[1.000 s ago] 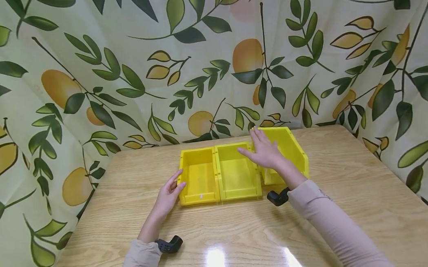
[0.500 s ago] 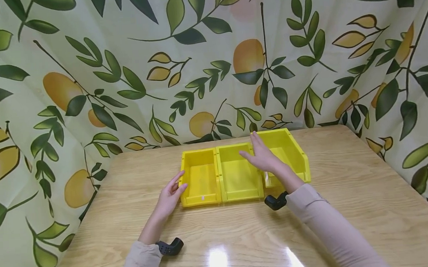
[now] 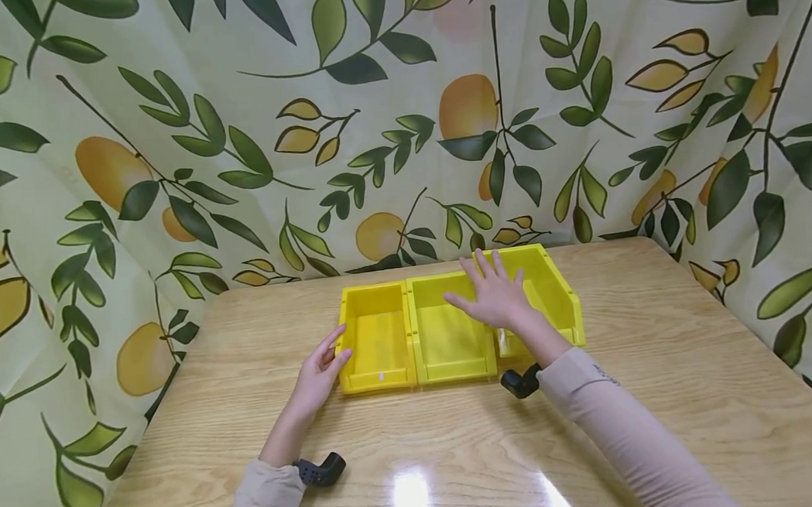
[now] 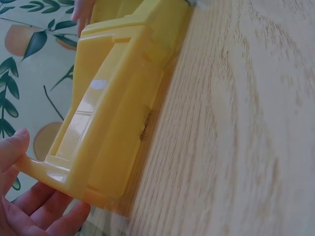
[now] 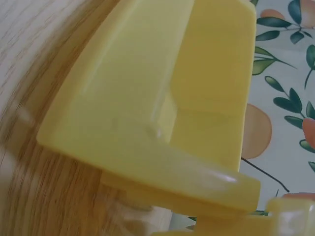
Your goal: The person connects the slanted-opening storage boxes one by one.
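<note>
Three yellow plastic bins stand in a row on the wooden table. My left hand [image 3: 316, 377] grips the side wall of the left bin [image 3: 378, 340]; in the left wrist view, the thumb lies at the rim of this bin [image 4: 110, 123] and the fingers are outside. Beside it, the middle bin [image 3: 453, 340] touches its edge. My right hand [image 3: 498, 298] is over the seam between the middle bin and the right bin [image 3: 551, 295], fingers spread and holding nothing. The right bin looks slightly turned, its front corner apart from the middle one. Whether the right palm touches a rim cannot be told.
The wooden table [image 3: 417, 431] extends in front of the bins and to both sides. A leaf-and-fruit patterned cloth [image 3: 401, 168] hangs behind and at the sides. Black wrist devices [image 3: 321, 469] are worn on both arms.
My right hand's fingers have spread apart, and the hand has shifted slightly left. The left hand keeps its hold on the left bin. The bins show no clear movement.
</note>
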A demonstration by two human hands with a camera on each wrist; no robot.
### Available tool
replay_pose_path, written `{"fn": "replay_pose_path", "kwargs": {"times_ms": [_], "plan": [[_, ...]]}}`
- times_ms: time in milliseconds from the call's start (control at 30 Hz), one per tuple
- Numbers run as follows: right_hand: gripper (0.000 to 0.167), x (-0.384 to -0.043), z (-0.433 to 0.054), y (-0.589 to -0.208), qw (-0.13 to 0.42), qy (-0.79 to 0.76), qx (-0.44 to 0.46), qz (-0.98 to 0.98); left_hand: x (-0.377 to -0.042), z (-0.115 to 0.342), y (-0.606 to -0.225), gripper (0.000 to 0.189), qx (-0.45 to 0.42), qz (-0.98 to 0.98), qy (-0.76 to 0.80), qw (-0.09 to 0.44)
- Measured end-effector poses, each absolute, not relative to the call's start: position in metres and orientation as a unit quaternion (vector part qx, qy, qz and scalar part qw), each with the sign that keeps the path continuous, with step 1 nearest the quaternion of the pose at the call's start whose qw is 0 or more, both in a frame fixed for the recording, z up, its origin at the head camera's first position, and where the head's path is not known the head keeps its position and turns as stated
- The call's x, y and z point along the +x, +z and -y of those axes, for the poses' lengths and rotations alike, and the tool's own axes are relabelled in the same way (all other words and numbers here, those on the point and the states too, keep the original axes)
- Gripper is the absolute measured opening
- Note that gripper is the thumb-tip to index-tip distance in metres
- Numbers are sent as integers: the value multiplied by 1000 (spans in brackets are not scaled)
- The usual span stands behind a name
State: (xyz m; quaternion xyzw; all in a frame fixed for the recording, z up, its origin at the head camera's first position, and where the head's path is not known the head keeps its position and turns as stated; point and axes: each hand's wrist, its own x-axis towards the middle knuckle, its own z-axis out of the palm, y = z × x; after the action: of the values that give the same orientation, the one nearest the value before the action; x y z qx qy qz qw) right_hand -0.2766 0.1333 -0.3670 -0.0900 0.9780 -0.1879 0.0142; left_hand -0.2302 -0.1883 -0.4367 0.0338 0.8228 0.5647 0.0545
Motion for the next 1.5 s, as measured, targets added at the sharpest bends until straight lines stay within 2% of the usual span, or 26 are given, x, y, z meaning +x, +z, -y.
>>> {"fn": "replay_pose_path", "kwargs": {"times_ms": [467, 1500], "plan": [[83, -273, -131, -373, -4, -153, -90, -984, -231, 188, -436, 52, 34, -816, 575, 55], [85, -276, -128, -379, 7, -143, -85, -986, -231, 190, -436, 53, 36, -815, 575, 62]]}}
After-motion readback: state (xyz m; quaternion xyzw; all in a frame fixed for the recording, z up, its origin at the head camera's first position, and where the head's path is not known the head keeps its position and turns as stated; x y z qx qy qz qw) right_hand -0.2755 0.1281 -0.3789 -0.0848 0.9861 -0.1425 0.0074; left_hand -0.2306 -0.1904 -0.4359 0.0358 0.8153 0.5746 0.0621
